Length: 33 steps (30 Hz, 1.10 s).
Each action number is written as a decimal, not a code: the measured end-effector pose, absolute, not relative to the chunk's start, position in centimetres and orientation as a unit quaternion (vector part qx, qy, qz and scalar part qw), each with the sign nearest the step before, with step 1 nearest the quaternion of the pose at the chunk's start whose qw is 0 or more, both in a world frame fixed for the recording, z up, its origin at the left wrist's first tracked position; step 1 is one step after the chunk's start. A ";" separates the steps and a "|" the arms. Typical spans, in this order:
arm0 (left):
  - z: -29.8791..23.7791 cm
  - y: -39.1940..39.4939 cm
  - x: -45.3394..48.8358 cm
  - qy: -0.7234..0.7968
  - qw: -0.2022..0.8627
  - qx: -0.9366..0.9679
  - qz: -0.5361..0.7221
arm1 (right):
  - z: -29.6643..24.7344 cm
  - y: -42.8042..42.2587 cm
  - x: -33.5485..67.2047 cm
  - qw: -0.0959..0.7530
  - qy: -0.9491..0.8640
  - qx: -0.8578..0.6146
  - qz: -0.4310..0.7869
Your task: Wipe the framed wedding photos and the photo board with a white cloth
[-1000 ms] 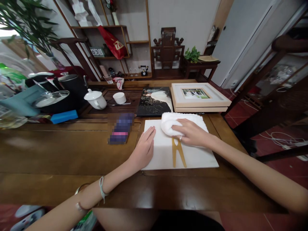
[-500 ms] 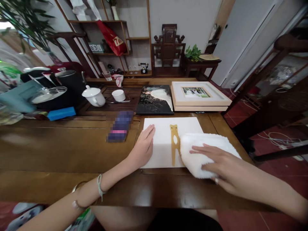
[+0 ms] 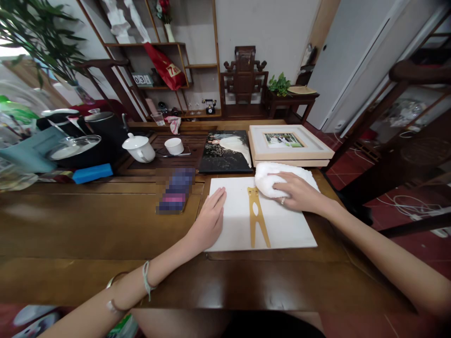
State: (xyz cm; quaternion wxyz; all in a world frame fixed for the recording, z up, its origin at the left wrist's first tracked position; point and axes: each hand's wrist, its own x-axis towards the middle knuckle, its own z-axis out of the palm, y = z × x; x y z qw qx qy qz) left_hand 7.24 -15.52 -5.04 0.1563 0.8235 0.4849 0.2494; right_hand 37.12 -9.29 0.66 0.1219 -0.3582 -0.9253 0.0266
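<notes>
A white rectangular panel [image 3: 287, 230] lies flat on the wooden table, with a gold A-shaped stand piece [image 3: 252, 227] at its middle. My left hand [image 3: 209, 223] rests flat on the panel's left edge, fingers stretched out and close together. Under my right hand [image 3: 298, 190] is a folded, fluffy white towel [image 3: 266, 180], gripped with the fingers curled into it. The towel covers the panel's far right corner, just past the top of the gold piece. A ring shows on my right hand.
Behind the panel lie a dark photo panel [image 3: 225, 159] and a pale framed picture [image 3: 255, 152]. A blurred-out phone-like object [image 3: 175, 190] is left of my left hand. A lidded white cup [image 3: 139, 149], a small white bowl [image 3: 174, 146] and a blue block [image 3: 92, 173] sit further left.
My right hand has moved the towel away from me and slightly left, from the panel's near right part to its far right corner. The gold piece's right leg is uncovered. My left hand stays put.
</notes>
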 end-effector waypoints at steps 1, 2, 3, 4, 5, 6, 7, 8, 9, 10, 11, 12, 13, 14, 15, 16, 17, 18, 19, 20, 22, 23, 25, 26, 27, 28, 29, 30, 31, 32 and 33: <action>-5.0 -15.5 7.2 0.485 0.155 0.824 0.249 | 0.7 -9.7 37.1 0.121 -0.927 -0.354 0.026; -5.0 -15.5 7.3 0.486 0.154 0.824 0.248 | 0.9 -10.4 37.1 0.114 -0.928 -0.353 0.029; -5.0 -15.5 7.3 0.487 0.154 0.824 0.248 | 1.2 -11.5 37.1 0.102 -0.930 -0.352 0.036; -4.9 -15.5 7.3 0.488 0.154 0.823 0.247 | 1.6 -13.0 37.1 0.086 -0.931 -0.353 0.046; -4.9 -15.5 7.3 0.489 0.154 0.822 0.247 | 2.1 -14.6 37.2 0.064 -0.932 -0.352 0.063; -4.9 -15.6 7.4 0.490 0.154 0.822 0.247 | 2.7 -16.4 37.3 0.040 -0.931 -0.354 0.081; -4.8 -15.6 7.4 0.490 0.156 0.822 0.247 | 3.3 -18.2 37.4 0.022 -0.928 -0.359 0.099; -4.8 -15.6 7.4 0.490 0.157 0.821 0.246 | 3.8 -19.9 37.5 0.008 -0.927 -0.357 0.118; -4.7 -15.6 7.4 0.491 0.159 0.821 0.245 | 4.3 -21.3 37.6 -0.003 -0.925 -0.354 0.139; -4.7 -15.6 7.4 0.491 0.161 0.821 0.244 | 4.8 -22.4 37.6 -0.012 -0.922 -0.353 0.158; -4.7 -15.6 7.4 0.491 0.162 0.821 0.243 | 5.1 -23.0 37.6 -0.019 -0.919 -0.354 0.174; -4.7 -15.6 7.4 0.491 0.163 0.821 0.242 | 5.3 -23.2 37.6 -0.024 -0.915 -0.356 0.186; -4.7 -15.6 7.4 0.490 0.163 0.821 0.243 | 5.5 -22.8 37.5 -0.027 -0.912 -0.362 0.192; -4.7 -15.6 7.4 0.489 0.162 0.822 0.243 | 5.5 -22.0 37.3 -0.028 -0.909 -0.369 0.191; -4.7 -15.6 7.3 0.488 0.161 0.823 0.243 | 5.5 -20.9 37.2 -0.028 -0.907 -0.377 0.186; -4.8 -15.6 7.3 0.487 0.160 0.823 0.243 | 5.3 -19.5 37.0 -0.024 -0.906 -0.385 0.175; -4.8 -15.6 7.3 0.486 0.159 0.824 0.244 | 5.0 -17.9 36.8 -0.018 -0.906 -0.390 0.161; -4.8 -15.6 7.3 0.486 0.159 0.824 0.243 | 4.6 -16.3 36.7 -0.008 -0.907 -0.396 0.144; -4.8 -15.6 7.3 0.487 0.159 0.824 0.243 | 4.1 -14.7 36.5 0.010 -0.907 -0.403 0.123; -4.9 -15.6 7.3 0.488 0.161 0.823 0.242 | 3.6 -13.3 36.4 0.026 -0.908 -0.406 0.102; -4.8 -15.6 7.3 0.489 0.163 0.822 0.241 | 2.8 -11.0 36.3 0.055 -0.908 -0.410 0.061; -4.8 -15.6 7.3 0.489 0.164 0.822 0.241 | 2.4 -10.2 36.3 0.062 -0.909 -0.409 0.047; -4.8 -15.6 7.3 0.488 0.164 0.823 0.242 | 2.1 -9.5 36.3 0.063 -0.914 -0.400 0.033; -4.8 -15.6 7.3 0.487 0.163 0.823 0.242 | 2.2 -9.7 36.3 0.058 -0.917 -0.394 0.034; -4.8 -15.6 7.3 0.487 0.163 0.823 0.242 | 2.3 -10.1 36.3 0.051 -0.919 -0.389 0.039; -4.8 -15.6 7.3 0.487 0.163 0.823 0.241 | 2.6 -10.8 36.3 0.042 -0.921 -0.385 0.048; -4.8 -15.6 7.3 0.488 0.164 0.823 0.239 | 2.9 -11.8 36.3 0.031 -0.921 -0.384 0.059; -4.7 -15.6 7.3 0.488 0.164 0.823 0.238 | 3.2 -13.1 36.4 0.018 -0.920 -0.384 0.073; -4.7 -15.6 7.4 0.489 0.164 0.823 0.238 | 3.7 -14.5 36.4 0.005 -0.919 -0.384 0.089; -4.7 -15.6 7.4 0.489 0.165 0.823 0.238 | 4.1 -16.0 36.6 -0.007 -0.917 -0.383 0.107; -4.7 -15.6 7.4 0.488 0.165 0.823 0.240 | 4.5 -17.5 36.7 -0.015 -0.915 -0.382 0.125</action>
